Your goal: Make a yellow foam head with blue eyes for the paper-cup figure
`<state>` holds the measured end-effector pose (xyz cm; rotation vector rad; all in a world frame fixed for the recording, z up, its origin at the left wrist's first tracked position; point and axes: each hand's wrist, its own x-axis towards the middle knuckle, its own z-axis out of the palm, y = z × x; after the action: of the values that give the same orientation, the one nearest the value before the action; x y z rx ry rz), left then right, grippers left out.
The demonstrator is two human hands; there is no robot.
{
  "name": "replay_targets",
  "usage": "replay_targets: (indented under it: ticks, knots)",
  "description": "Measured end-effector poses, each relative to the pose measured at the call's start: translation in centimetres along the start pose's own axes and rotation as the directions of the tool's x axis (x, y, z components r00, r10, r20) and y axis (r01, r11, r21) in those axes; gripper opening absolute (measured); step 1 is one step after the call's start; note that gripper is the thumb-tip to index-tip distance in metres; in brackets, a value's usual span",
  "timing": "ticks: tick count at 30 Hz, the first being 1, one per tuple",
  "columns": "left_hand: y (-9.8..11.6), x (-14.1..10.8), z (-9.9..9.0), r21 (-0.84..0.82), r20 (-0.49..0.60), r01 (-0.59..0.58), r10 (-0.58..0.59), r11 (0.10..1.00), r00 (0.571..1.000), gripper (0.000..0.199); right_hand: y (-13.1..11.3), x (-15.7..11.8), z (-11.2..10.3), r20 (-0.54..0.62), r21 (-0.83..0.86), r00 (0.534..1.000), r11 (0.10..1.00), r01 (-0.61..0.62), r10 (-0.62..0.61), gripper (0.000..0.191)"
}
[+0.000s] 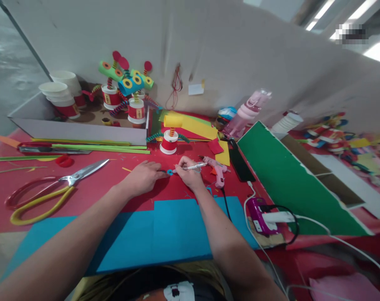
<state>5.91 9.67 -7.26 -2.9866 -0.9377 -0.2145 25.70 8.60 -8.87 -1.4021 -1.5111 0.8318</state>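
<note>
My right hand (191, 175) is closed around a white pen (194, 166), its tip end pointing left at a small blue ring-like paper piece (170, 172). My left hand (145, 179) lies palm down on the red table, fingers stretched out, with a fingertip at the left edge of the blue piece. Just behind the hands stands a red-and-white paper cup figure (169, 142) with a yellow tube head and green coiled arms. Close to my right hand lies a pink glue gun (219, 172).
Large scissors (71, 179) lie at the left. Blue sheets (130, 234) cover the front edge. Behind, a white box (83, 133) holds cups and finished figures. To the right are a phone (242, 163), a purple power socket (261, 217) with cables, a green panel (290, 184) and a pink bottle (247, 112).
</note>
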Motion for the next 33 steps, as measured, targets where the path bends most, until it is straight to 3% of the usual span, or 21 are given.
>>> replay_targets:
  ticks: [33]
  knots:
    - [-0.11, -0.14, -0.38, -0.022, -0.001, -0.01, 0.01, 1.0, 1.0, 0.043, -0.02, -0.03, 0.12, -0.034, -0.043, 0.999, 0.999, 0.022, -0.024, 0.019]
